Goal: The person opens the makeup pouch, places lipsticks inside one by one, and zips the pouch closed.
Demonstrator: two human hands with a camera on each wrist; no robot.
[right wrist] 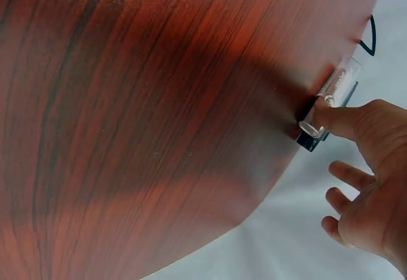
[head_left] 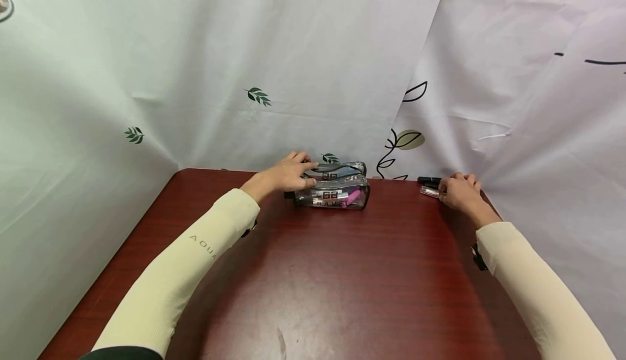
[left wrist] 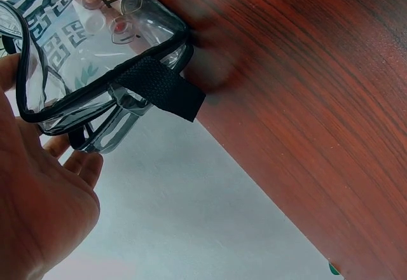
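Bags (head_left: 337, 200) stood at twelve o'clock on the desk (head_left: 367, 273), left hand (head_left: 283, 176) spread over them; at two, right hand (head_left: 459, 194) touched a clear case (head_left: 429, 191), pinch too hidden to tell.

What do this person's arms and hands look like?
Both sleeves are pale cream; the left bears grey lettering beginning "AQU", with dark fabric at its upper end. Black devices show at both wrists. The left hand and right hand wear no gloves.
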